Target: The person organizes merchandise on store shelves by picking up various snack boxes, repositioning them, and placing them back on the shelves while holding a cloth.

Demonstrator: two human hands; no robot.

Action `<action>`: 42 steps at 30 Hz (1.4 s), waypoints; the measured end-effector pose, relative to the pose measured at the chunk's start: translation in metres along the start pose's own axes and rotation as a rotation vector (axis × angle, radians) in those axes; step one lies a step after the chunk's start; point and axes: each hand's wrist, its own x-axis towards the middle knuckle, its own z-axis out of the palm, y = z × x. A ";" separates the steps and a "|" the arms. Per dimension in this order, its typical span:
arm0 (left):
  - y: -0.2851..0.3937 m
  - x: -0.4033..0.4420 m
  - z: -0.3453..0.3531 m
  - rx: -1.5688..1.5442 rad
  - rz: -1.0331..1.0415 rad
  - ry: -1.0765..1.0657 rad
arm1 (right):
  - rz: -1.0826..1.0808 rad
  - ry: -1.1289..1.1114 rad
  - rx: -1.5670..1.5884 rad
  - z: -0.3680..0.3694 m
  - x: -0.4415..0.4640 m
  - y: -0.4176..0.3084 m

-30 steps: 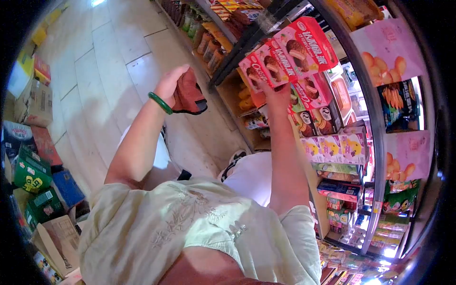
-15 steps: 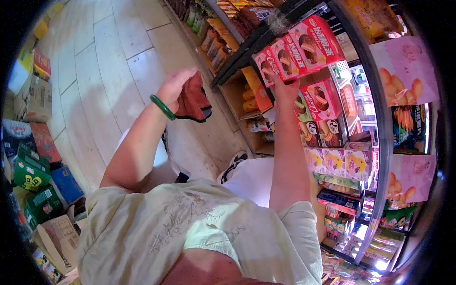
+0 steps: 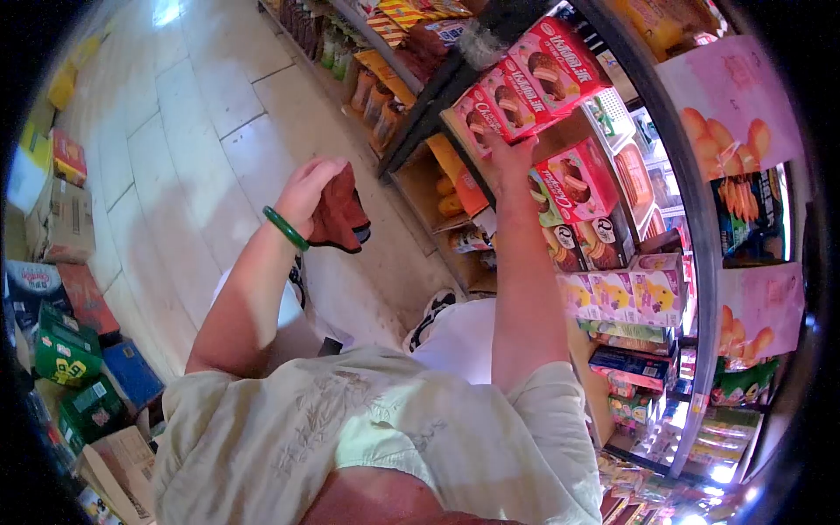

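Observation:
My left hand point(image 3: 306, 197), with a green bangle at the wrist, is closed on a reddish-brown cloth point(image 3: 341, 213) that hangs over the floor. My right hand point(image 3: 509, 162) reaches to the shelf, its fingers at the lower edge of the pink and red chocolate pie boxes point(image 3: 516, 94), which stand in a row. Whether it grips a box or only touches it cannot be made out. Just below that row, beside my right wrist, are another pink box point(image 3: 577, 182) and dark boxes of round biscuits point(image 3: 604, 241).
Purple and white boxes point(image 3: 634, 290) stand lower on the shelf. A dark shelf post point(image 3: 429, 105) rises beside the pie boxes. Cartons, among them a green box point(image 3: 66, 346), are stacked at the left. Pale tiles point(image 3: 197, 131) cover the aisle floor.
The row of pie boxes first shifted away from the pink box below, opening a gap of bare shelf. My right hand moved along with it. My left hand still holds the cloth, now slightly lower.

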 end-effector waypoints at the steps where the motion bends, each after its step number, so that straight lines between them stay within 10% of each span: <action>1: -0.003 0.002 -0.003 0.007 -0.001 -0.010 | -0.029 -0.038 0.051 -0.002 0.006 0.008; 20: 0.000 -0.008 0.008 0.126 -0.025 -0.015 | -0.046 -0.041 -0.029 0.013 -0.041 0.004; 24: -0.006 -0.003 0.010 0.157 -0.063 -0.031 | 0.097 0.008 -0.462 0.006 -0.091 -0.034; 26: -0.005 -0.008 0.016 0.157 -0.073 -0.011 | -0.452 0.009 -0.498 -0.011 -0.093 -0.042; 34: -0.017 0.000 0.009 0.246 0.005 -0.087 | -0.612 0.194 -0.355 -0.050 -0.017 -0.148; 42: -0.014 -0.004 0.007 0.305 -0.012 -0.066 | -0.043 0.103 -0.278 -0.041 0.035 -0.143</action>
